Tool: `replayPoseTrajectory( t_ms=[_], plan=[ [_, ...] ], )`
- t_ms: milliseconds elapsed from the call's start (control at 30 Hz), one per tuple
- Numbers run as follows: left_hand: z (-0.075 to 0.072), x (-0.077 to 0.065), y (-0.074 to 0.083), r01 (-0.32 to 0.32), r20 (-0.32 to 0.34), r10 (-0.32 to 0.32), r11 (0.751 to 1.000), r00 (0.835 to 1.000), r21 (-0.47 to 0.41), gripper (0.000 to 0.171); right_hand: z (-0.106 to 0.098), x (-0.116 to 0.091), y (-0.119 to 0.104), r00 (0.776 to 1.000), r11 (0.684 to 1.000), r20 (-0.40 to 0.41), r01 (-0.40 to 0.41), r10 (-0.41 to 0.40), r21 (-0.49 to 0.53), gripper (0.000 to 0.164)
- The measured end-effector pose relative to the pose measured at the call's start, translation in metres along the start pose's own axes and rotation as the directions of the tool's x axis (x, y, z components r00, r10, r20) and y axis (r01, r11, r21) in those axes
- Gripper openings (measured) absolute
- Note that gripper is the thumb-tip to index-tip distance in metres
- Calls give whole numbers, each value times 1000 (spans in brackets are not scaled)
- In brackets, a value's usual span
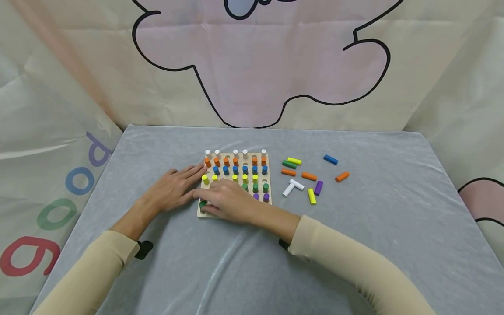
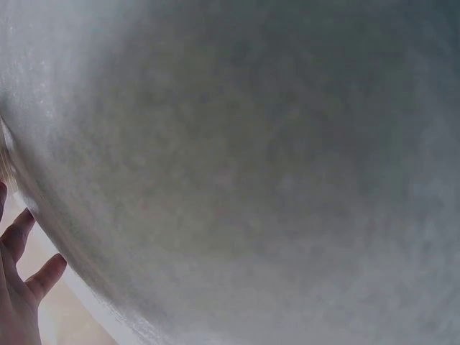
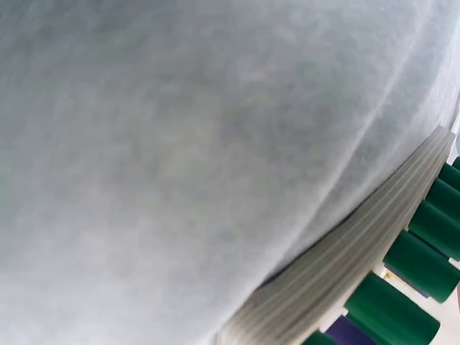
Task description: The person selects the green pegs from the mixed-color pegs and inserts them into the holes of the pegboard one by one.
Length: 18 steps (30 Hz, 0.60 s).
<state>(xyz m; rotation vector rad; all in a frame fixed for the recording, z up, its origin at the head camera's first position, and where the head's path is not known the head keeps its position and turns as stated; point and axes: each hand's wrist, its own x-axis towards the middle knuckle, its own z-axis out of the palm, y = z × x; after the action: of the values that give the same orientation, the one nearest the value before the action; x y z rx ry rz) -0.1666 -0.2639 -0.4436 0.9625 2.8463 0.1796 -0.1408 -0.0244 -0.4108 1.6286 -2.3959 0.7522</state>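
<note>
A wooden pegboard [image 1: 235,210] lies on the table, with rows of white, orange, blue, yellow, green and purple pegs standing in its holes. My right hand [image 1: 228,201] reaches across the front of it, covering several holes. Its thumb and index finger pinch a green peg [image 1: 202,204] at the board's front left corner. Against the board's left edge rests my left hand [image 1: 171,188], fingers stretched out and holding nothing. In the right wrist view, green pegs [image 3: 392,313] line the board's layered edge [image 3: 309,287]. The left wrist view catches only fingers [image 2: 47,277] beside grey cloth.
Loose pegs lie right of the board: orange [image 1: 309,176], white [image 1: 288,189], purple [image 1: 318,188], yellow [image 1: 312,196], green [image 1: 289,164] and blue [image 1: 330,159]. A grey cloth [image 1: 374,245] covers the table. Printed curtains [image 1: 252,65] hang behind and at both sides.
</note>
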Motion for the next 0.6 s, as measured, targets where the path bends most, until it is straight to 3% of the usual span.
replayPoseTrajectory(
  t_ms=[233,600],
  plan=[
    [-1,0,0,-14,0,14,1000,1000,0,69,7,2,-4,1000,1000,-1,0,0,11,31],
    [-1,-1,0,-21,-19,21,1000,1000,4,68,2,2,-4,998,998,59,-25,28,-57,35]
  ],
)
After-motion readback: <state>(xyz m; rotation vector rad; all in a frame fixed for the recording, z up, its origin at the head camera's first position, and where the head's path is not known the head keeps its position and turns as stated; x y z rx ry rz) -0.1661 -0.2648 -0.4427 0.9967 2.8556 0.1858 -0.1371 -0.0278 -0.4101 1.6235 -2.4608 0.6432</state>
